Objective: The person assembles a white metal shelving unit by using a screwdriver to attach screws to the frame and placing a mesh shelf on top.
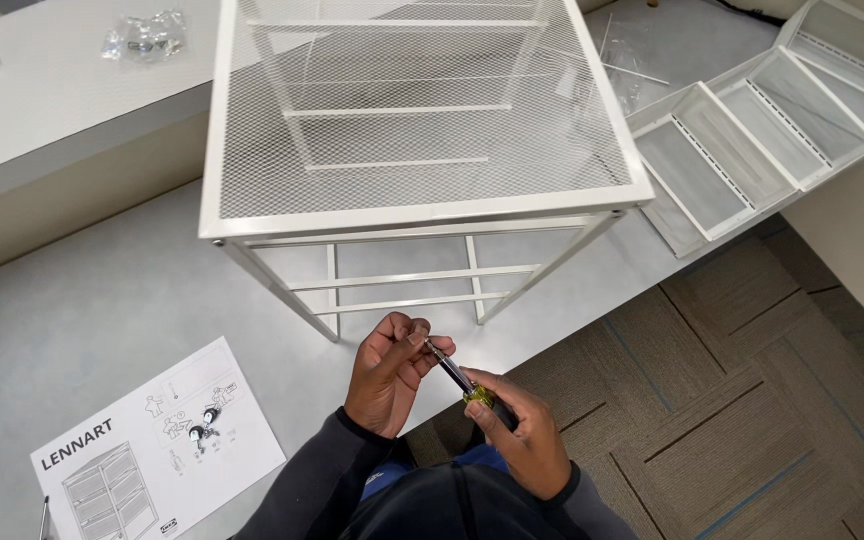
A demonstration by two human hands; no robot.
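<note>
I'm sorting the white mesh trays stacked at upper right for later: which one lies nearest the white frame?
The lowest, leftmost mesh tray, its corner almost at the frame's right front corner; the other trays fan away toward the top right.

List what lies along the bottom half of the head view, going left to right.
Instruction sheet → left hand → screwdriver → right hand → carpet tiles.
</note>
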